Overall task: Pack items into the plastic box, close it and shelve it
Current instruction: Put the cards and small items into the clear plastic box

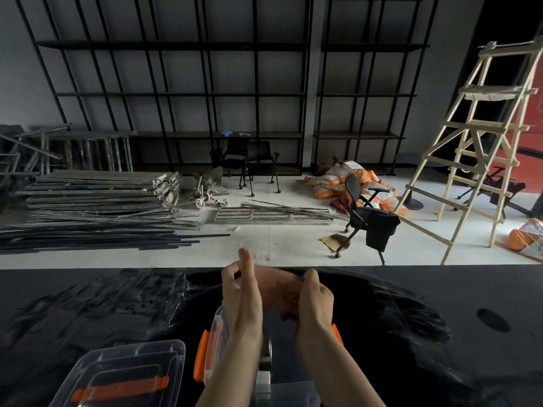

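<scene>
The clear plastic box (212, 345) with orange side latches stands on the black table, mostly hidden under my forearms. Its clear lid (123, 374) with an orange handle lies to the left of it, flat on the table. My left hand (242, 301) and my right hand (314, 304) are raised above the box, both pinching a thin, crumpled see-through item (276, 289), apparently a plastic bag or film, stretched between them. A grey metal object (264, 368) shows between my forearms, inside or beside the box; I cannot tell which.
The black table (88, 312) has a round hole (493, 319) at the right. Beyond its far edge lie metal bars, an office chair (367, 212), orange sacks and a wooden ladder (482, 136). Black shelving (205, 92) covers the far wall.
</scene>
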`<state>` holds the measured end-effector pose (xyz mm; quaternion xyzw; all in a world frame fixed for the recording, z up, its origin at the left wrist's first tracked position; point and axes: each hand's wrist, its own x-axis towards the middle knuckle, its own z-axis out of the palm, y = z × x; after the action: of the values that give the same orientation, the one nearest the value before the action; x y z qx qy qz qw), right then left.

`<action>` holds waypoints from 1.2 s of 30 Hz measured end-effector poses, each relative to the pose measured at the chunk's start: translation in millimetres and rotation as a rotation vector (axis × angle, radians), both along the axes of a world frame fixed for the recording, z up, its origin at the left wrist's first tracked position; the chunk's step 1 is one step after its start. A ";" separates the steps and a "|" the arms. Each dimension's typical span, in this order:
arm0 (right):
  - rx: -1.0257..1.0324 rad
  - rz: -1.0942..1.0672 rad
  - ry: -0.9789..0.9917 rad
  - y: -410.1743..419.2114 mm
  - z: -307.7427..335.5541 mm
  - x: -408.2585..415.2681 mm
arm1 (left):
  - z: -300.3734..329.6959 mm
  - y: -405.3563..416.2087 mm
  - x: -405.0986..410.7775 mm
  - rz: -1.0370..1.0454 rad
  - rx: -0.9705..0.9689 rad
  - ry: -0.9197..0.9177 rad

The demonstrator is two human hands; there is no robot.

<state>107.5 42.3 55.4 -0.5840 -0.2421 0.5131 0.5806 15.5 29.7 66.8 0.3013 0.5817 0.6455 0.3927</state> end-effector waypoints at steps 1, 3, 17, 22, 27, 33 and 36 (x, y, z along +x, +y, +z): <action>-0.069 0.009 0.130 0.7 0.5 1.3 | 0.5 -1.2 2.6 -0.062 0.036 -0.106; -0.130 0.061 0.320 1.4 1.8 2.0 | -2.6 -8.2 12.8 -0.145 0.076 -0.206; 0.256 0.405 -0.160 3.5 -4.4 14.7 | -21.0 5.8 11.5 -0.452 0.051 0.219; 0.225 0.351 -0.032 0.0 -8.5 6.9 | -18.8 7.8 19.6 -0.438 0.039 0.159; 0.251 0.364 -0.061 3.1 -3.9 8.0 | -14.3 3.9 19.5 -0.442 0.088 0.218; 0.222 0.319 -0.265 -1.4 -6.3 21.8 | -17.5 5.5 13.3 -0.553 -0.108 0.275; 0.283 0.086 -0.659 -1.5 -12.7 48.2 | -37.1 5.4 10.4 -0.490 -0.230 0.262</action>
<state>155.7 40.8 42.6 -0.6209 -0.5094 0.2828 0.5244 25.9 35.1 29.6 0.4669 0.6066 0.4171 0.4899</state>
